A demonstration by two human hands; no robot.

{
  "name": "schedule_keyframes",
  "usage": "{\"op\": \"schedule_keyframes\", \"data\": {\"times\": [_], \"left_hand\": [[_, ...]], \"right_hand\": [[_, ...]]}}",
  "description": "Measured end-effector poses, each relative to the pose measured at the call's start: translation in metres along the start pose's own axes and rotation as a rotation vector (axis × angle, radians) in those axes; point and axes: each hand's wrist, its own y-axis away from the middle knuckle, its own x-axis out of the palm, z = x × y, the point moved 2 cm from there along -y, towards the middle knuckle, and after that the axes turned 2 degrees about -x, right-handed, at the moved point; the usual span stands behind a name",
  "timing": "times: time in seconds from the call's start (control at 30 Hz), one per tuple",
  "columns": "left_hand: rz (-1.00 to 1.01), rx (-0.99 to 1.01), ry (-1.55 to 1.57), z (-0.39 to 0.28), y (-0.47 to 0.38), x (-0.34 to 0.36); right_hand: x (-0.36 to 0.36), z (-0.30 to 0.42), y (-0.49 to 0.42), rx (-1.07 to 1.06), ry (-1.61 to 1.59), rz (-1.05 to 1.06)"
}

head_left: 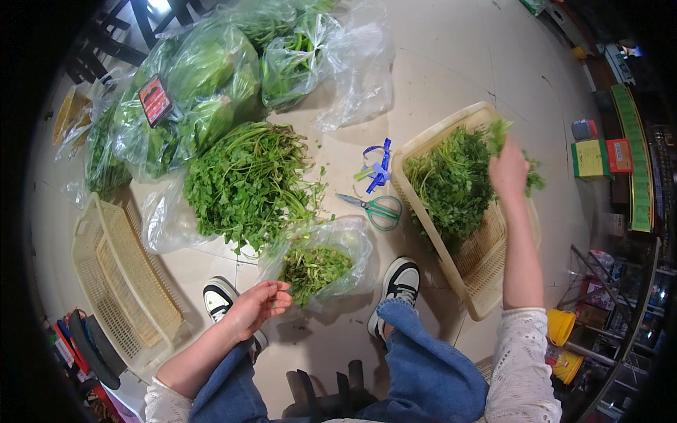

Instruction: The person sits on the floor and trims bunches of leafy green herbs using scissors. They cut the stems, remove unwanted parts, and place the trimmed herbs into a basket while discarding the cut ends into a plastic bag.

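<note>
My right hand (pixel 509 172) is closed around a small bunch of leafy green herbs (pixel 498 133) at the right side of a cream plastic basket (pixel 465 296). Stems stick out above the fist and leaves below it. Inside that basket lies a heap of leafy herbs, probably coriander (pixel 449 180). My left hand (pixel 264 304) hovers with loosely curled, parted fingers and nothing visible in it. Just beyond it sits a clear plastic bag (pixel 362 248) of green and brown trimmings (pixel 314 269). A larger pile of coriander-like herbs (pixel 238 185) spreads on the floor, stems to the right.
Green-handled scissors (pixel 383 212) and blue tape strips (pixel 378 174) lie between pile and basket. Clear bags of leafy vegetables (pixel 206 79) stand at the upper left, with a phone (pixel 155 100) on top. Another cream basket (pixel 127 280) is at left. Shelving (pixel 629 328) borders the right.
</note>
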Motion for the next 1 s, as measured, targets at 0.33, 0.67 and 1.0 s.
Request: {"op": "schedule_keyframes", "data": {"times": [0.33,0.67,1.0], "left_hand": [[-0.059,0.026,-0.096,-0.007,0.002,0.0],[-0.847,0.999,-0.733,-0.174,0.015,-0.104],[-1.196,1.337,-1.264,-0.346,0.019,-0.174]], "right_hand": [[0.143,-0.015,0.065,-0.117,-0.448,-0.036],[0.083,0.021,0.077,-0.084,-0.981,0.09],[0.054,0.041,0.064,0.003,-1.072,0.237]]}}
